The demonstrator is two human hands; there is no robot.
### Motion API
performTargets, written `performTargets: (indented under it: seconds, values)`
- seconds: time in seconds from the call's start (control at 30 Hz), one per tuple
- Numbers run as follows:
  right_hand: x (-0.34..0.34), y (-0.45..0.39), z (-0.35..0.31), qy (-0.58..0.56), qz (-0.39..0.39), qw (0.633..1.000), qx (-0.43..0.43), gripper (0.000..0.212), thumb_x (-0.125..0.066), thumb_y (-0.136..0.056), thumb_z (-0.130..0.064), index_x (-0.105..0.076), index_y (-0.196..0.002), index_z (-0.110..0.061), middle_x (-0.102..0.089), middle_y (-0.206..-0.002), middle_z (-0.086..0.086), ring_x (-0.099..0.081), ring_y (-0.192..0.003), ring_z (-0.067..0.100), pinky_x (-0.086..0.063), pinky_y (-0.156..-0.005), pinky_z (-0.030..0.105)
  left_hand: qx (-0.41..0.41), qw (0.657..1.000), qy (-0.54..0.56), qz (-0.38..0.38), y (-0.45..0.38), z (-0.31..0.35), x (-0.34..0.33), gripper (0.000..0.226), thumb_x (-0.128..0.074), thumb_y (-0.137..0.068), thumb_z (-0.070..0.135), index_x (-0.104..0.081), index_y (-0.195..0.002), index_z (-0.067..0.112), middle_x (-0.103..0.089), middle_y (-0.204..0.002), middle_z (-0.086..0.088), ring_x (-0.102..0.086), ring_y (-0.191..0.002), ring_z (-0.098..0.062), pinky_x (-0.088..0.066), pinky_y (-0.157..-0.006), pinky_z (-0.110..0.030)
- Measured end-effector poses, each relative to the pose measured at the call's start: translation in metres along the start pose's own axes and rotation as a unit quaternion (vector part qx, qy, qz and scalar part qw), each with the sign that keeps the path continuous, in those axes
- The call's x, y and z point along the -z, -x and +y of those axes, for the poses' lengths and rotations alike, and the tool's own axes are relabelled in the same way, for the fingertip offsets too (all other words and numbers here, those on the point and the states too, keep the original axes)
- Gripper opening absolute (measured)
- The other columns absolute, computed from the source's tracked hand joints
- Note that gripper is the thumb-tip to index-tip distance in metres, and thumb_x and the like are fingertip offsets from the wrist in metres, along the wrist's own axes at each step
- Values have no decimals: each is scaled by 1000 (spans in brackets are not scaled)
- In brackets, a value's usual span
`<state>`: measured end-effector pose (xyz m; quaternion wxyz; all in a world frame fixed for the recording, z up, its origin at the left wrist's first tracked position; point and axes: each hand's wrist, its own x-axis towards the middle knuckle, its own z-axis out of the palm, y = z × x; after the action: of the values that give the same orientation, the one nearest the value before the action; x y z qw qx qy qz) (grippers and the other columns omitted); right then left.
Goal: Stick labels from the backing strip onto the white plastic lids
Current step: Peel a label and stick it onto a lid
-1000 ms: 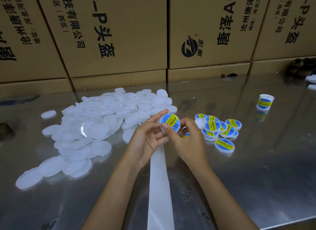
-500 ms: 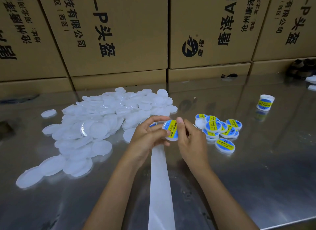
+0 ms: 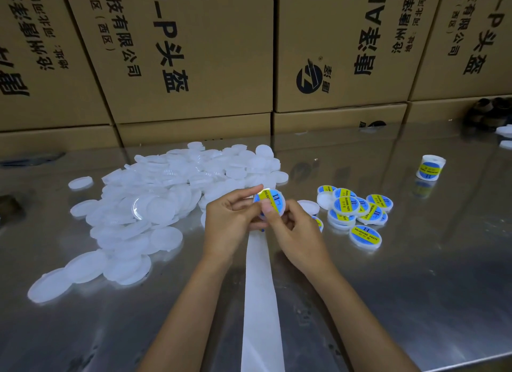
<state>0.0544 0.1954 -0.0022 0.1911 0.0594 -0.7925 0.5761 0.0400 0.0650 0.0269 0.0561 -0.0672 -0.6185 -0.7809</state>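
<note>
Both hands hold one white lid (image 3: 273, 202) above the metal table; a blue and yellow label covers its top. My left hand (image 3: 231, 219) grips the lid's left edge with curled fingers. My right hand (image 3: 296, 233) holds the lid from the right, its thumb pressing on the label. The white backing strip (image 3: 260, 297) runs from under my hands down to the near table edge. A big heap of plain white lids (image 3: 155, 205) lies to the left. A small pile of labelled lids (image 3: 357, 214) lies to the right.
A small white jar (image 3: 430, 168) with the same label stands far right on the steel table (image 3: 415, 274). One plain lid (image 3: 309, 207) lies beside the labelled pile. Cardboard boxes (image 3: 194, 53) form a wall along the back edge. A dark object (image 3: 490, 111) sits at the far right.
The lid has turned in my hands from edge-on to face-up toward me. My right thumb has moved onto the label.
</note>
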Motion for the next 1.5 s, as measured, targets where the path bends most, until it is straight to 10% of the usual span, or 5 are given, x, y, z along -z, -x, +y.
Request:
performTargets:
  seconds: [0.6, 0.73, 0.93, 1.5]
  values:
    - [2, -3, 2, -26, 40, 999, -2, 38, -40, -106, -32, -51, -83, -4, -52, -69, 2, -45, -67, 7, -38, -65, 29, 31, 999, -4, -31, -1, 2, 3, 18, -75, -89, 14, -68, -104, 8, -77, -89, -11, -76, -79, -28, -62, -61, -33]
    - [3, -4, 0, -90, 40, 995, -28, 38, -43, -106, -28, -54, -89, 4, -55, -79, 15, -49, -76, 13, -43, -73, 37, 18, 993, -29, -112, 3, -1, -3, 46, -77, -81, -5, -63, -120, 17, -76, -96, -3, -74, -84, -17, -60, -63, -29]
    - [0, -4, -2, -131, 23, 990, -42, 37, -44, -105, -30, -56, -86, 0, -52, -69, -5, -45, -66, 4, -38, -64, 22, -12, 993, -64, -97, 4, -2, -1, 53, -83, -74, -4, -70, -116, 26, -78, -97, -5, -75, -91, -21, -60, -81, -28]
    - [0, -3, 0, -143, -7, 989, -34, 33, -43, -105, -36, -68, -89, -22, -61, -70, -17, -53, -65, -2, -39, -60, 11, 33, 999, -16, -17, 0, -1, -2, 14, -67, -96, 19, -81, -93, 22, -77, -95, -10, -76, -84, -30, -64, -65, -35]
